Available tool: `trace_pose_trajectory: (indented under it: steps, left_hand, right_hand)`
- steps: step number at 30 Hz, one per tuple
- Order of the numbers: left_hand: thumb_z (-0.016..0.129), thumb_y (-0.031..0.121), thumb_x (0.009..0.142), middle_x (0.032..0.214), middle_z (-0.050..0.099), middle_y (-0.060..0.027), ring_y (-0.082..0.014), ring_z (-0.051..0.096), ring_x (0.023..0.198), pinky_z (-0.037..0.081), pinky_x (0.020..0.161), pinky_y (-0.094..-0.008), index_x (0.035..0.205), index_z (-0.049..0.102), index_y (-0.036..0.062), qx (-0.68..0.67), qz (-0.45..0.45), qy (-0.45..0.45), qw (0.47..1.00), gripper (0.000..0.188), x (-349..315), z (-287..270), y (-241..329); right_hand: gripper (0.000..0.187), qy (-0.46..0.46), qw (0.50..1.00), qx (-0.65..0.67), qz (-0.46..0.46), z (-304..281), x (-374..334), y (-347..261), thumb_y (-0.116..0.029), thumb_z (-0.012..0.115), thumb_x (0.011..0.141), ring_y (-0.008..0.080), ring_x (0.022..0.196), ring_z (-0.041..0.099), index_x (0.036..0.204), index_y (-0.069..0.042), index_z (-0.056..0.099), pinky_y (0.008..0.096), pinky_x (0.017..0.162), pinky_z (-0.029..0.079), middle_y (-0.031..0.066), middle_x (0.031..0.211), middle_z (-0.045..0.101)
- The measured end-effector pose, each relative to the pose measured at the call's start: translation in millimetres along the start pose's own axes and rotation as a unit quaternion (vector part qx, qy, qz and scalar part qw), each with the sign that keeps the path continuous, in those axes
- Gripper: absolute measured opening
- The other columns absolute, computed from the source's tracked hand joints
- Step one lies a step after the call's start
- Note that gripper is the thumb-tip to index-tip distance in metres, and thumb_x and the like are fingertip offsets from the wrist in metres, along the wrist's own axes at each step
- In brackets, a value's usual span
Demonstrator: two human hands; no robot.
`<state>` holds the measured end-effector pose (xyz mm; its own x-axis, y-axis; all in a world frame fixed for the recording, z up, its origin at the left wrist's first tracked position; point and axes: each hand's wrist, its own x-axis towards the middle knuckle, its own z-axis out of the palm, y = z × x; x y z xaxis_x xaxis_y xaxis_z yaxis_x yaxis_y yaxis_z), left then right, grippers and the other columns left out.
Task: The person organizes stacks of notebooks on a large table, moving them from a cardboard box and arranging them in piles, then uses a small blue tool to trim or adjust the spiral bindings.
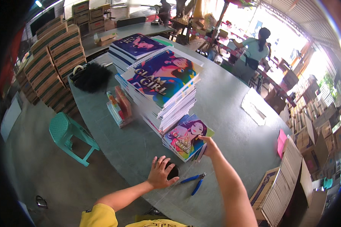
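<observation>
My left hand [162, 176] is cupped over a black round object [173, 172] near the table edge, with thumb and fingers around it; the hand covers most of it. My right hand [208, 146] grips the right edge of a short stack of small illustrated books [187, 136], thumb on top and the other fingers mostly hidden. Just behind that stack rises a tall, slightly uneven pile of larger spiral-bound books [165, 75] with a colourful cover. Blue-handled cutting pliers [195, 182] lie spread on the table between my forearms.
Further back stands another book pile [138, 45]. A black fluffy item [93, 77] and a small box-like holder [119, 108] sit on the left. A green stool [70, 132] stands beside the grey table [227, 109]. Cardboard cartons [280, 185] are at right; a person [252, 55] stands beyond.
</observation>
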<state>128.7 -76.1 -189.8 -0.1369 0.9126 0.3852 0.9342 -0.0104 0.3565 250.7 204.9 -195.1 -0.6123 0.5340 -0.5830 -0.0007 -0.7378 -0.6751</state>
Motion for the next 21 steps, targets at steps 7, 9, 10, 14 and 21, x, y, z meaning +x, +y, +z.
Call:
trace_pose_trajectory:
  steps: [7, 9, 10, 14, 21]
  left_hand:
    - [0.063, 0.030, 0.077, 0.108, 0.049, -0.0098, -0.0309, 0.042, 0.108, 0.029, 0.093, -0.0474, 0.091, 0.058, 0.0091, -0.032, 0.138, 0.096, 0.985, 0.026, 61, -31, 52]
    - [0.062, 0.016, 0.077, 0.103, 0.051, -0.0108, -0.0299, 0.046, 0.101, 0.034, 0.087, -0.0450, 0.093, 0.057, 0.0086, -0.085, 0.135, 0.124, 0.979, 0.018, 85, -53, 86]
    - [0.061, 0.012, 0.077, 0.101, 0.052, -0.0112, -0.0291, 0.047, 0.098, 0.035, 0.086, -0.0433, 0.094, 0.057, 0.0073, -0.136, 0.168, 0.140, 0.966, 0.019, 101, -66, 108]
    - [0.060, 0.005, 0.077, 0.094, 0.054, -0.0124, -0.0271, 0.052, 0.089, 0.040, 0.078, -0.0378, 0.097, 0.055, 0.0030, -0.218, 0.275, 0.181, 0.919, 0.021, 122, -135, 202]
    - [0.061, 0.008, 0.079, 0.084, 0.058, -0.0106, -0.0210, 0.055, 0.070, 0.047, 0.065, -0.0320, 0.098, 0.055, 0.0008, -0.336, 0.485, 0.014, 0.808, 0.021, 131, -164, 407]
  right_hand:
    - [0.048, 0.250, 0.721, -0.628, -0.150, 70, -55, -193, -0.027, 0.063, 0.065, 0.0294, 0.092, 0.060, 0.104, 0.000, 0.056, 0.0380, 0.075, 0.050, 0.0185, 0.101, 0.061]
    - [0.033, 0.225, 0.509, -0.702, -0.444, 108, -135, -237, -0.033, 0.058, 0.076, 0.0254, 0.078, 0.061, 0.095, -0.006, 0.060, 0.0379, 0.062, 0.049, 0.0124, 0.084, 0.061]
    - [0.028, 0.260, 0.358, -0.703, -0.556, 122, -185, -261, -0.035, 0.055, 0.081, 0.0234, 0.070, 0.062, 0.090, -0.009, 0.062, 0.0379, 0.056, 0.048, 0.0093, 0.075, 0.061]
    - [0.035, 0.211, 0.400, -0.646, -0.615, 148, -437, -223, -0.028, 0.059, 0.071, 0.0284, 0.075, 0.064, 0.089, 0.002, 0.063, 0.0371, 0.066, 0.053, 0.0182, 0.081, 0.065]
    - [0.058, 0.360, 0.560, -0.699, -0.261, -88, -671, -6, -0.041, 0.073, 0.059, 0.0225, 0.080, 0.060, 0.101, -0.003, 0.060, 0.0357, 0.073, 0.047, 0.0117, 0.089, 0.063]
